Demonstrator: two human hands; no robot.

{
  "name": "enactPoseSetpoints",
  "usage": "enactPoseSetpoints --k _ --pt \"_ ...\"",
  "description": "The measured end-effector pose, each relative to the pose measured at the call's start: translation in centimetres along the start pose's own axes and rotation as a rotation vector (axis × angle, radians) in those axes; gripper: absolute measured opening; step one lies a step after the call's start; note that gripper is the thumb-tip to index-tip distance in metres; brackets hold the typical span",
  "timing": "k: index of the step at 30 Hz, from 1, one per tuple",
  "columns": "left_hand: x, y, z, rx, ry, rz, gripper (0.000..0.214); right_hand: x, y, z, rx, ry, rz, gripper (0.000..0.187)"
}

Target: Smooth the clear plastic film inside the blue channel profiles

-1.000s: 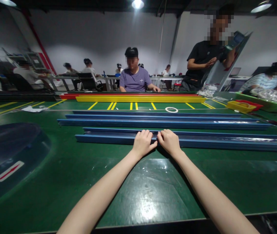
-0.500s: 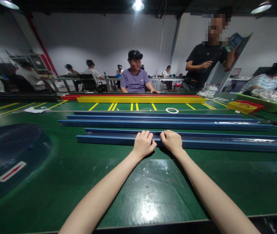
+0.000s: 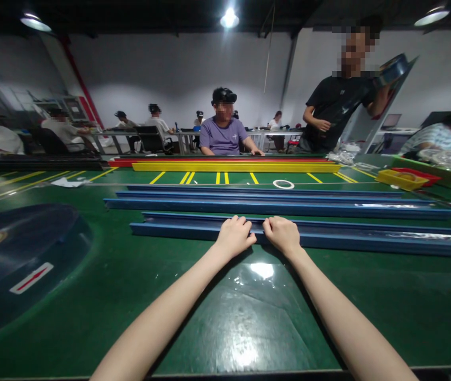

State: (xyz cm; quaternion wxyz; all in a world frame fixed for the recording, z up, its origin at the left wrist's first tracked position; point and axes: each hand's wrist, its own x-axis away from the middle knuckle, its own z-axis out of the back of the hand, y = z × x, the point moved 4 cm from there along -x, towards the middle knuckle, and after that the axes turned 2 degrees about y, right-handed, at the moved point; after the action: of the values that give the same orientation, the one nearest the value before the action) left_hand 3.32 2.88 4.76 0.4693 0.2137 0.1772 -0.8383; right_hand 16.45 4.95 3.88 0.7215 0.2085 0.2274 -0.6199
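A long blue channel (image 3: 178, 231), like a profile with raised edges, lies across the green table in front of me. My left hand (image 3: 234, 235) grips it near the middle, its fingers curled over the near wall and its thumb on the near side. Just to the right, my right hand (image 3: 283, 234) is closed over the same channel, knuckles up, with a small gap between the two hands. The fingertips of both are partly hidden inside the channel. Behind it lie more blue channels (image 3: 209, 205), parallel and apart from my hands.
A large dark blue roll (image 3: 62, 254) with a red-arrow label lies at left. Farther back are a yellow channel (image 3: 233, 168), a white ring (image 3: 283, 184) and a yellow bin (image 3: 402, 180). One person (image 3: 225, 132) sits opposite; another person (image 3: 339, 106) stands holding a roll.
My view has tilted and turned slightly, so the table's things sit a little lower and farther right. Both hands keep their hold. The standing person's free hand has lowered and the held roll has turned.
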Motion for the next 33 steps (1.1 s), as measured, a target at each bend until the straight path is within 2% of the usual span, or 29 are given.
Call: enactPoseSetpoints --k 5,11,19,33 --pt "0.5 -1.2 1.1 0.037 -0.031 0.028 0.016 0.0 0.0 0.1 0.0 0.004 0.007 0.04" --pt "2.8 -3.4 1.7 0.043 -0.047 0.03 0.021 0.7 1.2 0.5 -0.009 -0.002 -0.021 0.039" --pt "5.3 -5.3 2.3 0.077 -0.039 0.103 0.018 1.5 3.0 0.9 0.009 -0.016 -0.057 0.04" --pt "5.6 -5.7 2.0 0.141 0.017 0.223 0.016 1.6 3.0 1.0 0.007 -0.016 -0.091 0.038"
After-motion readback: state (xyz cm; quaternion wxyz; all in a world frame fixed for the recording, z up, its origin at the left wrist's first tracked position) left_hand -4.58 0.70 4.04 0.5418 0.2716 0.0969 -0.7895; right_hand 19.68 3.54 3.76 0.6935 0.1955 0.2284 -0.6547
